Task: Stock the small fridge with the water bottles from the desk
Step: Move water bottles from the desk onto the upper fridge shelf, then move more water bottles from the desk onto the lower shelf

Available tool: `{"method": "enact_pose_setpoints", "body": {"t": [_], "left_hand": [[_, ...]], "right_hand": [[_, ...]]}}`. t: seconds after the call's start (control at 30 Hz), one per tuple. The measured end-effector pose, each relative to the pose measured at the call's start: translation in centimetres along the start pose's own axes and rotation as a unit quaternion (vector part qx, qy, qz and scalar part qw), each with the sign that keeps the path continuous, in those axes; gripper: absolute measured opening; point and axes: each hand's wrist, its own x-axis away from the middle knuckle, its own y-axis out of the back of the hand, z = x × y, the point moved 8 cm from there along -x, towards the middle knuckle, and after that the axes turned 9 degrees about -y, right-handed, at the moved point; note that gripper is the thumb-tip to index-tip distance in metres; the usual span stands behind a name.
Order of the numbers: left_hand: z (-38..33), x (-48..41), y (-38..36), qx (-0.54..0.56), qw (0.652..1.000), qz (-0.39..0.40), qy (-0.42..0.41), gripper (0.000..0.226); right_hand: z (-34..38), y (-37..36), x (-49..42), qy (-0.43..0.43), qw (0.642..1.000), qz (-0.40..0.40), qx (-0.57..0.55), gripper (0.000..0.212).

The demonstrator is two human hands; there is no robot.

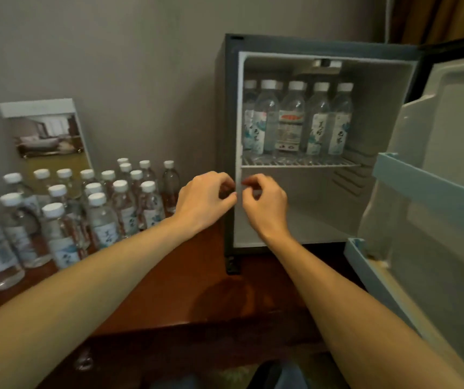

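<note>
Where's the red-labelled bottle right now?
Head view: the red-labelled bottle stands upright on the upper wire shelf of the fridge, mid-row, with blue-labelled bottles on either side.

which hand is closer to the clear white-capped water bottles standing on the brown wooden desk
Left. The left hand sits just right of the clear white-capped bottles on the desk; the right hand is farther right, before the open grey fridge.

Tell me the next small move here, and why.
Probably swing the left hand over to the nearest desk bottle and grip it. The left hand and the right hand both look empty, the upper shelf already carries a row of bottles, and the lower compartment shows none.
</note>
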Motion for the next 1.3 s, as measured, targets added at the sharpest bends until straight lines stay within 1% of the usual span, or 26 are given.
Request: {"method": "enact_pose_setpoints", "body": {"t": [0.1, 0.2, 0.3, 0.4, 0.5, 0.63, 0.67, 0.73, 0.8, 0.87, 0.93, 1.0, 1.07, 1.13, 1.2, 1.3], "left_hand": [[3.7, 2.7, 3.0, -0.046, 0.998, -0.016, 0.029, 0.027], [7.9, 5.7, 5.4, -0.063, 0.994, -0.027, 0.084, 0.028], [11.8, 8.5, 6.3, -0.037, 0.991, -0.028, 0.129, 0.029], [15.2, 10.8, 5.9, -0.005, 0.983, -0.04, 0.181, 0.033], [17.0, 11.7, 4.1, 0.035, 0.977, -0.03, 0.21, 0.044], [18.8, 11.2, 1.1, 0.073, 0.969, -0.006, 0.236, 0.062], [19.3, 11.0, 0.2, 0.083, 0.966, 0.004, 0.245, 0.064], [20.2, 10.5, -1.3, 0.094, 0.961, 0.019, 0.258, 0.059], [21.1, 10.2, -2.4, 0.101, 0.959, 0.018, 0.266, 0.052], [22.1, 10.0, -3.7, 0.101, 0.955, 0.026, 0.278, 0.05], [22.9, 10.0, -4.9, 0.095, 0.951, 0.041, 0.292, 0.054], [23.6, 10.0, -5.9, 0.096, 0.946, 0.05, 0.304, 0.06], [23.9, 10.0, -6.5, 0.104, 0.943, 0.047, 0.311, 0.069], [23.8, 10.2, -6.7, 0.102, 0.942, 0.037, 0.316, 0.074], [23.4, 10.5, -6.6, 0.104, 0.942, 0.02, 0.318, 0.072], [22.2, 10.9, -5.8, 0.116, 0.944, -0.023, 0.307, 0.065]], "right_hand": [[1.8, -5.0, 1.8, 0.008, 0.997, 0.075, -0.014, 0.017], [2.9, -10.0, 3.3, -0.015, 0.988, 0.151, -0.015, 0.029], [3.3, -13.9, 4.7, -0.046, 0.977, 0.207, -0.012, 0.041], [3.4, -16.6, 5.7, -0.064, 0.97, 0.233, -0.018, 0.047], [3.0, -18.7, 5.8, -0.08, 0.966, 0.245, -0.012, 0.05], [1.8, -21.8, 4.9, -0.104, 0.959, 0.264, 0.005, 0.06], [1.5, -22.7, 4.5, -0.106, 0.957, 0.269, 0.012, 0.063], [1.1, -24.2, 3.6, -0.105, 0.956, 0.273, 0.016, 0.066], [0.7, -25.4, 2.8, -0.105, 0.957, 0.27, 0.003, 0.065], [0.3, -26.6, 2.0, -0.11, 0.955, 0.273, -0.02, 0.061], [0.0, -27.6, 1.7, -0.112, 0.951, 0.288, -0.03, 0.058], [-0.5, -28.6, 1.4, -0.114, 0.949, 0.291, -0.031, 0.05], [-0.8, -29.0, 1.5, -0.115, 0.952, 0.282, -0.036, 0.043], [-1.0, -28.8, 1.8, -0.114, 0.956, 0.268, -0.046, 0.041], [-1.1, -27.8, 2.2, -0.116, 0.96, 0.25, -0.049, 0.041], [-1.0, -25.4, 3.1, -0.124, 0.968, 0.214, -0.051, 0.046]]}}
